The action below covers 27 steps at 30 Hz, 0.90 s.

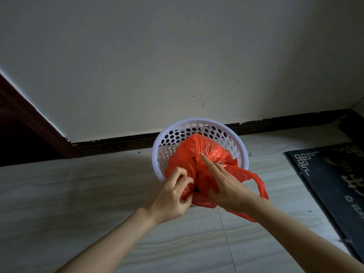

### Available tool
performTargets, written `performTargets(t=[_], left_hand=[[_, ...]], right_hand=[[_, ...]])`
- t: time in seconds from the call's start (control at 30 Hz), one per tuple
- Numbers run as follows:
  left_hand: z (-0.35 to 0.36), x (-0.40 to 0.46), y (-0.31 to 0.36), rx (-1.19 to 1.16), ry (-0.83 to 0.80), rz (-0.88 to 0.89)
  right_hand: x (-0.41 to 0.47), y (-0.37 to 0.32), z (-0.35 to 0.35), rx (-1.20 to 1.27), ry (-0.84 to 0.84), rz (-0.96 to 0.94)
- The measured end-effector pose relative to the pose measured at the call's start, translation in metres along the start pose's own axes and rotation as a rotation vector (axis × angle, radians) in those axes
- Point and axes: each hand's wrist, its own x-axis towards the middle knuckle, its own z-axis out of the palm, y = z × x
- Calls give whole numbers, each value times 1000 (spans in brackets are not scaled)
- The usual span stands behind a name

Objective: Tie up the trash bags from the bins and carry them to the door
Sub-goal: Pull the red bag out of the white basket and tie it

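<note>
**Bag gathered over bin at foot of wall**

Floor point(98, 194) of pale wood-grain tiles, crossed by one thin dark seam on the near side. Wall point(177, 56) plain and off-white on the far side, speckled with a few small dark marks, edged at the bottom by a dark patterned skirting point(118, 143). Dark reddish door frame point(33, 119) slanting down the far left, with shadow beyond it. Black mat point(331, 184) with pale lettering laid on the floor at right, well apart from the bin.

White perforated bin point(177, 134) stood against the skirting, round, rim up, holes all over its wall. Red plastic bag point(206, 152) bunched inside it and spilling over the near rim, with one handle loop point(260, 184) trailing toward the near right. Contents of the bag hidden under the crumpled plastic.

Left hand point(173, 194) clenched on a gathered fold of the bag at the near left of the bin, fingers curled round the plastic. Right hand point(224, 186) laid over the bag, index finger stretched straight toward the far side and resting on the plastic, thumb side tucked into the folds; grip of the remaining fingers impossible to tell.
</note>
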Motion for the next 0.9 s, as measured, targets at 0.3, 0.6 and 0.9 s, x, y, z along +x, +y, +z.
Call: performTargets(t=[0.3,0.6,0.9], left_hand=[[-12,-22,-12,293,34,375],[-42,22,-53,430,128,-546],[-12,42,-42,187,-50,-886]], right_hand=[[30,-7,11,-458,-209,-140],[19,17,-5,-449,66,-140],[28,8,-41,-400,263,-156]])
